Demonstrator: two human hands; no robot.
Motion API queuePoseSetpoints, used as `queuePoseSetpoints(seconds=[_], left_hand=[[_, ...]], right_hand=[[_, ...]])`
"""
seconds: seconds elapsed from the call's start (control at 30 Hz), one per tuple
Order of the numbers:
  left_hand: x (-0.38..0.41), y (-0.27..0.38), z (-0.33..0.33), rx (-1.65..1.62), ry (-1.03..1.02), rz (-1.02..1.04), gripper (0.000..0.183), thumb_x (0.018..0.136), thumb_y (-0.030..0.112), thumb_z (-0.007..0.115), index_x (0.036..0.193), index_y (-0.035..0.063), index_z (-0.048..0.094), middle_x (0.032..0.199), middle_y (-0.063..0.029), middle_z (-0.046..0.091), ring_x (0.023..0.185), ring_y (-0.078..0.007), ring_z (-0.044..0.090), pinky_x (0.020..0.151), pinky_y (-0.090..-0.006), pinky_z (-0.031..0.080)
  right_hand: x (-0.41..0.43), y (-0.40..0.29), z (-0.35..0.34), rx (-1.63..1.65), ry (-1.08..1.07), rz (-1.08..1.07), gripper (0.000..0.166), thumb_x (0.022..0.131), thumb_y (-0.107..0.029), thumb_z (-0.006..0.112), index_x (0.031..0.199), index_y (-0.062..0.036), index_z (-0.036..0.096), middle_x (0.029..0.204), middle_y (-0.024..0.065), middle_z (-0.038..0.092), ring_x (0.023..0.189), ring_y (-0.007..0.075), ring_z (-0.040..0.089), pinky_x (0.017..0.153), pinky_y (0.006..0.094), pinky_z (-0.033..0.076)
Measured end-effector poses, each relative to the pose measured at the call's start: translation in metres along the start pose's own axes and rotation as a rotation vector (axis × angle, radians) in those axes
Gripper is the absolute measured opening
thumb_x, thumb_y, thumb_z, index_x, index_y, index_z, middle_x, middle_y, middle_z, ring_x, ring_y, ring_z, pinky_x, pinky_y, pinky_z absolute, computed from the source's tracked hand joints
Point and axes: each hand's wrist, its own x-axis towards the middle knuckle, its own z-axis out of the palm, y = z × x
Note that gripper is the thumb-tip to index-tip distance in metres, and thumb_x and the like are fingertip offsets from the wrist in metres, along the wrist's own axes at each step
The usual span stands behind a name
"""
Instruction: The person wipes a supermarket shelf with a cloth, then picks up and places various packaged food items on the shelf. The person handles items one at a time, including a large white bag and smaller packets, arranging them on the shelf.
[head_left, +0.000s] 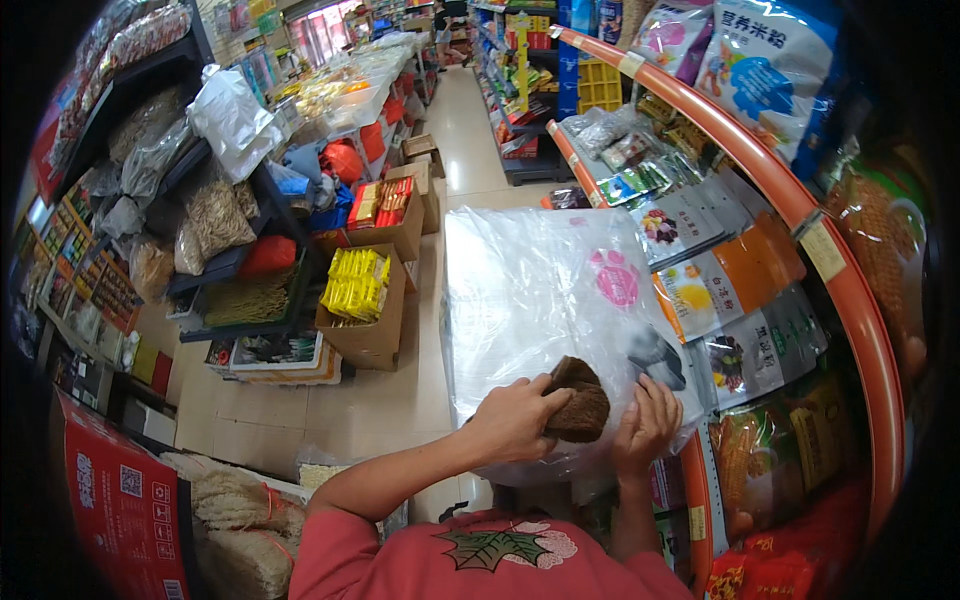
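Observation:
My left hand (517, 421) grips a folded brown cloth (581, 405) and presses it on a large package wrapped in clear plastic (525, 300). The package is white, with a pink paw-shaped print and a grey and black picture, and it lies in front of me. My right hand (649, 427) rests on the package's near right part, just right of the cloth, with its fingers on the plastic film. Nothing shows in its grasp.
Shelves with orange edge rails (862, 277) hold food pouches (716, 289) close on my right. Cartons with yellow packets (356, 289) and red packets (382, 202) stand left of the tiled aisle (457, 135). A red box (124, 495) is at lower left. A person (446, 37) is far down the aisle.

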Motion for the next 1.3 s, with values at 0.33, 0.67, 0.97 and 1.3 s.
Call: queuePoseSetpoints(seconds=[0.33, 0.67, 0.97, 1.3], left_hand=[[0.020, -0.010, -0.002, -0.151, -0.032, 0.045, 0.054, 0.057, 0.020, 0.063, 0.108, 0.0119, 0.050, 0.089, -0.0112, 0.050, 0.083, -0.0296, 0.052, 0.067, -0.0374, 0.046], [0.085, -0.139, -0.059, 0.206, 0.221, -0.111, 0.042, 0.056, 0.015, 0.061, 0.097, 0.0181, 0.057, 0.085, -0.0085, 0.053, 0.082, -0.0282, 0.054, 0.066, -0.0386, 0.046], [0.137, -0.199, -0.083, 0.005, 0.196, -0.123, 0.035, 0.056, 0.019, 0.060, 0.091, 0.0137, 0.062, 0.092, -0.0086, 0.058, 0.084, -0.0281, 0.055, 0.072, -0.0362, 0.044], [0.133, -0.194, -0.145, -0.145, -0.415, 0.624, 0.040, 0.042, 0.012, 0.061, 0.083, 0.0134, 0.063, 0.075, -0.0082, 0.059, 0.071, -0.0280, 0.056, 0.060, -0.0339, 0.046]], right_hand=[[0.001, 0.023, 0.002, 0.092, 0.060, 0.008, 0.030, 0.072, -0.020, 0.041, 0.082, -0.0009, 0.062, 0.095, 0.0097, 0.062, 0.095, 0.0307, 0.050, 0.089, 0.0417, 0.032], [0.004, 0.020, 0.002, 0.071, 0.067, 0.129, 0.029, 0.069, -0.016, 0.039, 0.080, -0.0016, 0.062, 0.092, 0.0105, 0.063, 0.095, 0.0303, 0.049, 0.091, 0.0423, 0.027], [-0.002, 0.018, -0.003, 0.130, 0.043, 0.334, 0.026, 0.067, -0.006, 0.039, 0.079, 0.0004, 0.061, 0.092, 0.0139, 0.062, 0.098, 0.0283, 0.047, 0.090, 0.0391, 0.031], [-0.003, 0.013, -0.004, 0.230, 0.117, 0.496, 0.024, 0.067, -0.001, 0.042, 0.080, 0.0013, 0.062, 0.090, 0.0147, 0.062, 0.103, 0.0247, 0.045, 0.089, 0.0350, 0.035]])
